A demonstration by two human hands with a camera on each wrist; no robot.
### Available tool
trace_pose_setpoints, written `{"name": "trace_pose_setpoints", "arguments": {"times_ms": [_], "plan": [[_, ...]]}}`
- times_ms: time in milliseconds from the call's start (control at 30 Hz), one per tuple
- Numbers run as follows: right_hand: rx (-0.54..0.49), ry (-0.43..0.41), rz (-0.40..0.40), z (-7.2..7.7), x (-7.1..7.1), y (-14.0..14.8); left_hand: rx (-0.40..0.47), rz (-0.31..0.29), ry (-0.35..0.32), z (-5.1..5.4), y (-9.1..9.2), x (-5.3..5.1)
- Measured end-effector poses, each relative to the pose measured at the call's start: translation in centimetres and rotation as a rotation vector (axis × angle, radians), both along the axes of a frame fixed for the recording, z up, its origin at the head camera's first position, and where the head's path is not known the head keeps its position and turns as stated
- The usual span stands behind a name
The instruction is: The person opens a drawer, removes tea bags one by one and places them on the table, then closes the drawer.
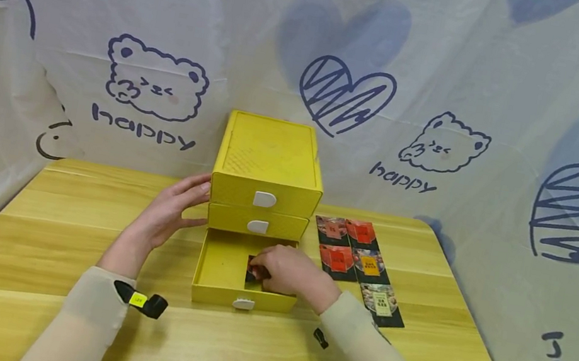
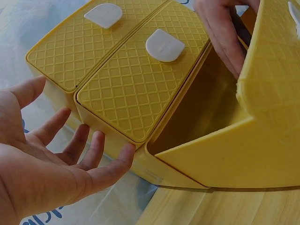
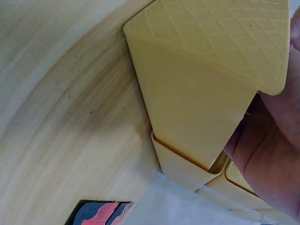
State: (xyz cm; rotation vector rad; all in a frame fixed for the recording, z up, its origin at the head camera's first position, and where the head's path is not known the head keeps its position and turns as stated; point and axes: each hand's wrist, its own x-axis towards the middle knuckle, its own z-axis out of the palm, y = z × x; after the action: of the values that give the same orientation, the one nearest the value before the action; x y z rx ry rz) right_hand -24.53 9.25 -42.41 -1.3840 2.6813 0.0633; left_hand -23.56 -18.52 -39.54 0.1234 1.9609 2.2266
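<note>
A yellow drawer box (image 1: 274, 152) with white tabs stands against the back cloth. Its bottom drawer (image 1: 224, 262) is pulled out. My right hand (image 1: 290, 271) reaches inside that drawer and pinches a small dark printed card (image 1: 250, 276); the hand hides part of the card. In the right wrist view, the drawer front (image 3: 220, 42) covers the fingers of this hand. My left hand (image 1: 167, 211) is at the box's left side, fingers spread. Its fingertips (image 2: 126, 152) touch the box's side edge in the left wrist view.
Several flat printed cards, including a red one (image 1: 336, 260) and an orange one (image 1: 369, 265), lie to the right of the box. A small black clip (image 1: 320, 338) shows near the right sleeve. Patterned cloth (image 1: 268, 30) hangs behind the wooden table (image 1: 57, 231).
</note>
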Motion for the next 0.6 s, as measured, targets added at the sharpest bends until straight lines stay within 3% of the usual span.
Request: {"name": "trace_pose_setpoints", "arguments": {"times_ms": [600], "plan": [[-0.084, 0.064, -0.034, 0.02, 0.28, 0.44, -0.012, 0.001, -0.008, 0.10, 0.03, -0.04]]}}
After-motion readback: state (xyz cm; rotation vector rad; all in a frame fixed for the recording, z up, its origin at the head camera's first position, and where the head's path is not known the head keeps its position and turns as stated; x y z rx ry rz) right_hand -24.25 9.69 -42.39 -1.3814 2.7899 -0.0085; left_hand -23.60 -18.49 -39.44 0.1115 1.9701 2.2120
